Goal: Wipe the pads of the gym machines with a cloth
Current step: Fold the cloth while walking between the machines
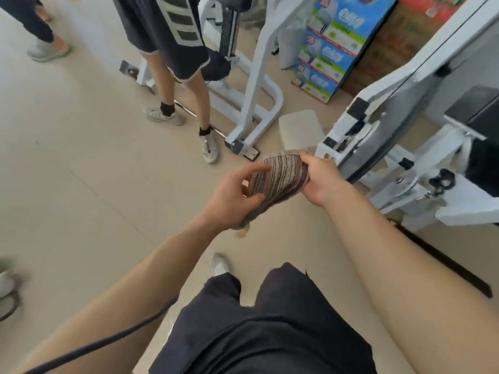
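Note:
A striped brown and grey cloth (pixel 278 182) is stretched between both my hands in front of my waist, above the beige floor. My left hand (pixel 232 195) pinches its lower left side between thumb and fingers. My right hand (pixel 322 182) grips its upper right edge. A white gym machine (pixel 399 109) stands to my right, with a black pad (pixel 478 112) on it at the far right edge. A second black pad (pixel 483 168) shows just below it, partly cut off.
Another white machine frame (pixel 259 85) stands ahead. A person in dark shorts (pixel 172 36) stands next to it on the left. Stacked blue boxes (pixel 332 47) lean at the back. A pale cushion (pixel 299 128) lies on the floor. A second person's legs (pixel 40 36) are top left.

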The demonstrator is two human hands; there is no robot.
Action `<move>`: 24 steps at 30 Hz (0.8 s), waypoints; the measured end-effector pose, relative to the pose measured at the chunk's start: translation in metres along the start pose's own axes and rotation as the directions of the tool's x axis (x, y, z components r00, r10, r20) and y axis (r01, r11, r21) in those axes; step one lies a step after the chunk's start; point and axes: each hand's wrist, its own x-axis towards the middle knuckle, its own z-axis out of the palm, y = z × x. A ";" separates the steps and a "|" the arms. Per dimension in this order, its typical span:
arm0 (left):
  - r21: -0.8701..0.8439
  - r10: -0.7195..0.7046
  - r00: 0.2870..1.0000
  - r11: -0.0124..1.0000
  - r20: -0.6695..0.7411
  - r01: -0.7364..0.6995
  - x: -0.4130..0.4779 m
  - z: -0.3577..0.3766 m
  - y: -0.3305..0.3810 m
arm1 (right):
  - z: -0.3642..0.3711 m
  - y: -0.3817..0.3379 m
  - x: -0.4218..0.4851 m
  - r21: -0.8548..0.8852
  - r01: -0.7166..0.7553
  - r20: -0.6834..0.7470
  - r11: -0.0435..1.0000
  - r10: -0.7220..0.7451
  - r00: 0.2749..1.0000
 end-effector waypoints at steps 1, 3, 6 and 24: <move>0.086 0.021 0.999 0.996 0.029 -0.024 0.011 -0.005 0.004 | 0.003 -0.002 0.003 0.029 -0.019 -0.007 0.999 0.019 1.000; 0.255 0.072 0.995 0.963 0.071 -0.088 0.034 -0.013 0.010 | 0.007 -0.007 0.012 0.082 -0.029 -0.053 0.996 0.034 0.998; 0.493 0.201 0.972 0.838 0.121 -0.235 0.073 -0.027 0.014 | 0.012 -0.018 0.023 0.155 0.007 -0.050 0.988 0.001 0.999; 0.410 -0.184 0.947 0.910 0.263 0.063 0.351 -0.045 0.017 | 0.029 -0.097 0.197 -0.402 0.243 0.254 0.883 -0.148 0.956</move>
